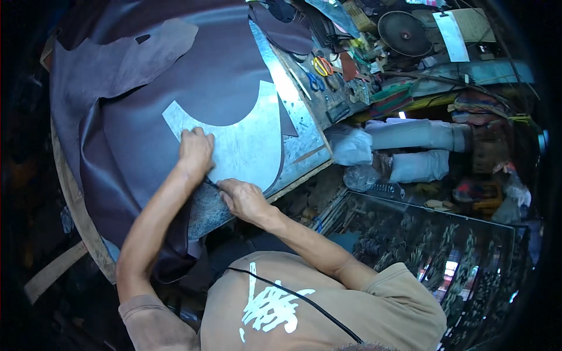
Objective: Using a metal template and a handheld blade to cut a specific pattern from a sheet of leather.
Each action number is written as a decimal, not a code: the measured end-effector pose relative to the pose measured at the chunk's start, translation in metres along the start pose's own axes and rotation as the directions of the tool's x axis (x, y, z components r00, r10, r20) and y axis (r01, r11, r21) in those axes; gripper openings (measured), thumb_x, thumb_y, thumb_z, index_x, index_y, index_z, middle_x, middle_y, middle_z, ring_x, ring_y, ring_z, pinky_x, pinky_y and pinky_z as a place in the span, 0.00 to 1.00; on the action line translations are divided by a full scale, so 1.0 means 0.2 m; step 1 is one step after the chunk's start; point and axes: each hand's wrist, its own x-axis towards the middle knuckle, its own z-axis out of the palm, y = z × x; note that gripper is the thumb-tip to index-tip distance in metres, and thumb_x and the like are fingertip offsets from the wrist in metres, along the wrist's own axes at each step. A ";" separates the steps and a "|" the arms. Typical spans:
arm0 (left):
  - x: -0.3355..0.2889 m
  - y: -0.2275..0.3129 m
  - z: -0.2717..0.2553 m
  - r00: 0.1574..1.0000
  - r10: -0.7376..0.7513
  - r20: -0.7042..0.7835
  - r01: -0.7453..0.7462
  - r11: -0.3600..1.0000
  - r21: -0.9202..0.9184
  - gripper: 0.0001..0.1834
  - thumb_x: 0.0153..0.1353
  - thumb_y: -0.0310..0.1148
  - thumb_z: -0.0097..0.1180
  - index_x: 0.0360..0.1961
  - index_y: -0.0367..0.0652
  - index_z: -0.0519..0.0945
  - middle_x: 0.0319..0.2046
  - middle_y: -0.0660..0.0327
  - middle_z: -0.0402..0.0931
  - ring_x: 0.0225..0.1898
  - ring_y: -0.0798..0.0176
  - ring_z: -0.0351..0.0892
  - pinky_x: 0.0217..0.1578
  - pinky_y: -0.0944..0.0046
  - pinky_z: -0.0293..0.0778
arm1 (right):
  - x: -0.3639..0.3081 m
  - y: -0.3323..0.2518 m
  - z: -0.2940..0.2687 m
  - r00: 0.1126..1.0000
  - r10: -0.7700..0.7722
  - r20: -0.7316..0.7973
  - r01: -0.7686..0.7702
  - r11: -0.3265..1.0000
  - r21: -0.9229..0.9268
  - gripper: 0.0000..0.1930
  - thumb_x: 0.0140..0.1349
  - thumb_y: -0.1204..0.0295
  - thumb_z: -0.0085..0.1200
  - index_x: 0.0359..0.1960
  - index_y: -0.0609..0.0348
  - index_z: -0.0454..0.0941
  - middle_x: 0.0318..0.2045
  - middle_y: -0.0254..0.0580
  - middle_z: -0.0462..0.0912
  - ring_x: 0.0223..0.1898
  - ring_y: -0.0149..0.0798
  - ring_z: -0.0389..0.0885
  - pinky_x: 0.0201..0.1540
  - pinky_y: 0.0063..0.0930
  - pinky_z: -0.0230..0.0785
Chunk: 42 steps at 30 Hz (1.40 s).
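Dark brown leather point(140, 155) drapes the counter point(303, 153); a pale curved template point(249, 140) lies flat upon it. Left hand point(197, 151): fingers bent and close together, pressing the template's left part; closure cannot be told. Right hand point(246, 200): half-curled at the near edge; whether it pinches the small dark object point(211, 183) there is unclear.

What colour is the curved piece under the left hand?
The curved piece is pale silvery grey, best seen in the head view.
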 end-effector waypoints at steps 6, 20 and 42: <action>-0.02 0.21 -0.11 0.980 -0.049 0.191 0.039 0.998 0.057 0.33 0.47 0.54 0.66 0.51 0.46 0.76 0.49 0.49 0.73 0.53 0.53 0.72 0.46 0.54 0.68 | -0.03 -0.01 0.00 0.999 0.021 0.044 -0.019 0.999 -0.050 0.09 0.57 0.75 0.51 0.39 0.65 0.76 0.35 0.57 0.80 0.34 0.62 0.80 0.37 0.51 0.74; 0.00 0.22 -0.07 0.986 -0.100 0.134 0.109 0.992 -0.061 0.43 0.39 0.51 0.74 0.55 0.39 0.72 0.53 0.43 0.69 0.51 0.42 0.74 0.50 0.49 0.72 | -0.07 0.08 -0.10 0.997 -0.036 0.074 0.046 0.990 -0.135 0.12 0.61 0.71 0.52 0.44 0.59 0.80 0.38 0.51 0.81 0.36 0.58 0.81 0.41 0.47 0.74; -0.08 0.31 -0.04 0.937 -0.248 0.245 0.289 0.946 -0.146 0.61 0.34 0.57 0.76 0.68 0.46 0.58 0.67 0.38 0.52 0.66 0.33 0.55 0.58 0.42 0.65 | -0.19 0.29 -0.39 0.946 -0.118 0.303 0.176 0.969 -0.171 0.12 0.61 0.71 0.52 0.45 0.55 0.81 0.43 0.47 0.81 0.36 0.56 0.82 0.40 0.45 0.76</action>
